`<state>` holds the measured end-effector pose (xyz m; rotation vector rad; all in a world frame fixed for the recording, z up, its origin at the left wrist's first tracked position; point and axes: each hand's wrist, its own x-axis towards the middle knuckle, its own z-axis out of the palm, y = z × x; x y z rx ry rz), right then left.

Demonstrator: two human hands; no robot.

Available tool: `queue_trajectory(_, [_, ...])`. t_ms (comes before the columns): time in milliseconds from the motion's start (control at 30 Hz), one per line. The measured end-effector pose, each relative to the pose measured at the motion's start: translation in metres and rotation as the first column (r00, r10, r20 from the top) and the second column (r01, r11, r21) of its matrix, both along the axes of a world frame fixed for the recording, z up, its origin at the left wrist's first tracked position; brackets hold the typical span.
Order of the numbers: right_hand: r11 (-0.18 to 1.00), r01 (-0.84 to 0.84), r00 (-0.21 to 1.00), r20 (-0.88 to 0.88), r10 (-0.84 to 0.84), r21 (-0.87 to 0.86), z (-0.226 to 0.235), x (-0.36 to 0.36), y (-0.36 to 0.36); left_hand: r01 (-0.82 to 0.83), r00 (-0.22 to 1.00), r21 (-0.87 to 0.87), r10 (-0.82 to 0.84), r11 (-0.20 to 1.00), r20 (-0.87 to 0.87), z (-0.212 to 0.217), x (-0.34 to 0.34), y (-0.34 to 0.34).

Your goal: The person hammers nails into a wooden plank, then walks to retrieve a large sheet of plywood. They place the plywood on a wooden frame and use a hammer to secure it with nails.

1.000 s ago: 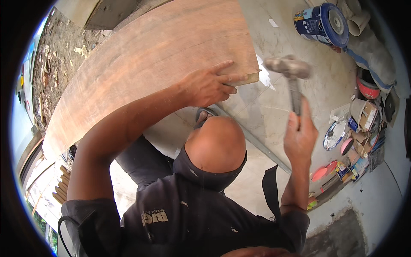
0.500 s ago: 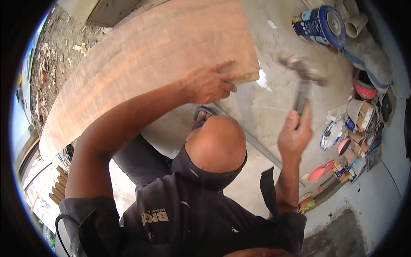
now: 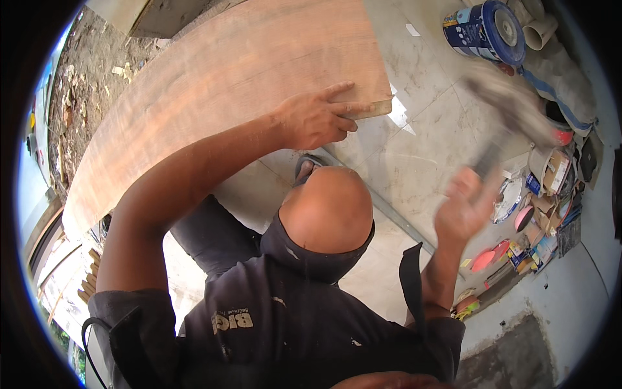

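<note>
A flat, reddish-tan wooden panel (image 3: pixel 233 71) with long streaky grain and a smooth face lies under and beyond the left fingers; its paler, blocky edge shows at the corner just right of them. Past the right fingertips, the dark-handled hammer (image 3: pixel 497 139) is smeared by blur, its long head brownish grey. Between both sets of fingers spreads a smudged, pale tiled floor (image 3: pixel 418 149). The left hand (image 3: pixel 314 120) lies at the panel's edge, two fingers stretched apart, others bent; whether they clamp it, I cannot tell. The right hand (image 3: pixel 463 204), raised, has its fingers wrapped around the handle.
</note>
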<state>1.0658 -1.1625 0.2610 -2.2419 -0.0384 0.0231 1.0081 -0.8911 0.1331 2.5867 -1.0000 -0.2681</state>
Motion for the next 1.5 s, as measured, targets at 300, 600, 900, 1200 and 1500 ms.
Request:
queue_trajectory(300, [0.845,-0.381,0.923,-0.207,0.324,-0.376,-0.045,-0.011,0.006,0.017,1.000,-0.002,-0.017,1.000,-0.010,0.003,0.007,-0.003])
queue_trajectory(600, [0.846,-0.527,0.747,0.517,0.418,0.077,0.017,0.001,-0.022,-0.008,1.000,0.010,0.008,1.000,-0.017,0.002,-0.001,-0.001])
queue_trajectory(900, [0.957,-0.154,0.975,0.121,0.188,-0.244,-0.012,0.000,0.001,-0.039,0.999,-0.062,0.041,0.997,0.035,-0.007,-0.007,-0.004])
queue_trajectory(1200, [0.816,-0.374,0.893,0.067,0.446,-0.441,-0.051,-0.016,-0.013,-0.007,0.997,-0.084,0.013,0.996,0.079,-0.008,0.001,-0.005])
queue_trajectory(1500, [0.738,-0.560,0.817,0.399,0.416,0.376,-0.006,0.002,-0.046,-0.019,0.999,-0.052,0.021,0.998,0.043,-0.006,-0.004,-0.002])
